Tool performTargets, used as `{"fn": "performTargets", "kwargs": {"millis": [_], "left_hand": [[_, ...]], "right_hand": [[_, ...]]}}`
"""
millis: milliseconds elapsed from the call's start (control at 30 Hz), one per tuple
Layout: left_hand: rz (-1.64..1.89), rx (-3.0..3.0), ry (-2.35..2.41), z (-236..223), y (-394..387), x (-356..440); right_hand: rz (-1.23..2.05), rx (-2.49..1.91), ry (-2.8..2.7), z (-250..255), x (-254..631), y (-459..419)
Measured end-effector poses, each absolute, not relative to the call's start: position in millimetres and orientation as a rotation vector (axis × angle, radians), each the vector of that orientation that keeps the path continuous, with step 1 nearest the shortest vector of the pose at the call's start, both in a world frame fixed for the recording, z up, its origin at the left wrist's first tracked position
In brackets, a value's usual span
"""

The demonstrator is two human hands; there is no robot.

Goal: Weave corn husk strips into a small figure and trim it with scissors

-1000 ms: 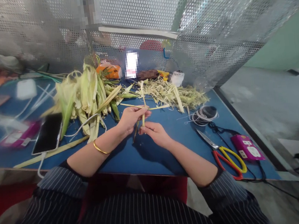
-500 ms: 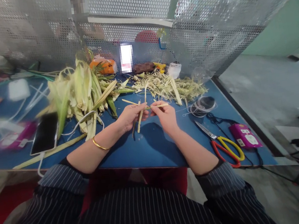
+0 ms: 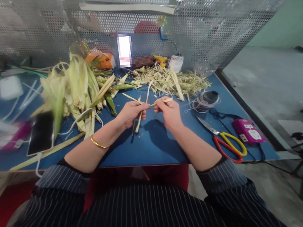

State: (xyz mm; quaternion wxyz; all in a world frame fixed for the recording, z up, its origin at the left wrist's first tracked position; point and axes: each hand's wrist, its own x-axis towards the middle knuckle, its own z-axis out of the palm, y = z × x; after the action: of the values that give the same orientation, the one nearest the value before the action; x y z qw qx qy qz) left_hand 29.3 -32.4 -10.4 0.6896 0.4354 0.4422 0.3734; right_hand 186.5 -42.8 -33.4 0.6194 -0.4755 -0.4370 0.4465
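Several narrow pale-green corn husk strips (image 3: 138, 122) cross one another at the fingers of my left hand (image 3: 133, 114), which pinches them together above the blue table. My right hand (image 3: 170, 112) pinches one strip that runs sideways to the right, its pale end showing past the fingers. The fingertips of both hands are close together but apart. Behind the left hand a large bunch of corn husks (image 3: 77, 82) is piled up. Farther back on the right lies a heap of shredded husk bits (image 3: 161, 79).
Red-and-yellow-handled scissors (image 3: 228, 144) lie right of my right arm, near a spool of thin cord (image 3: 205, 101) and a purple power strip (image 3: 248, 131). A charging phone (image 3: 40, 132) rests at left. Behind the table (image 3: 145, 153) rises a perforated metal screen (image 3: 134, 18).
My right hand has left the strip end hanging toward me and now grips the sideways strip on the right. My left hand keeps its pinch on the crossing. The camera view has tilted slightly down.
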Motion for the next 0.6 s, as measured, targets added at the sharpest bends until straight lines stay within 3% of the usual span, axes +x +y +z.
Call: {"fn": "performTargets", "kwargs": {"millis": [300,467,533,600], "left_hand": [[0.823,0.942,0.984,-7.8,-28.9,24.4],[0.821,0.953,0.984,-8.7,-28.1,22.8],[0.777,0.982,0.987,-8.0,-30.8,24.5],[0.727,1.008,0.983,-7.3,-34.1,27.1]], "right_hand": [[1.03,-1.193,-1.065,-39.4,197.4,-32.8],[0.46,-1.35,-1.341,-31.1,215.6,-27.2],[0.533,-1.384,-1.504,-27.0,215.6,-30.5],[0.819,-1.343,-1.537,-25.3,210.9,-34.8]]}}
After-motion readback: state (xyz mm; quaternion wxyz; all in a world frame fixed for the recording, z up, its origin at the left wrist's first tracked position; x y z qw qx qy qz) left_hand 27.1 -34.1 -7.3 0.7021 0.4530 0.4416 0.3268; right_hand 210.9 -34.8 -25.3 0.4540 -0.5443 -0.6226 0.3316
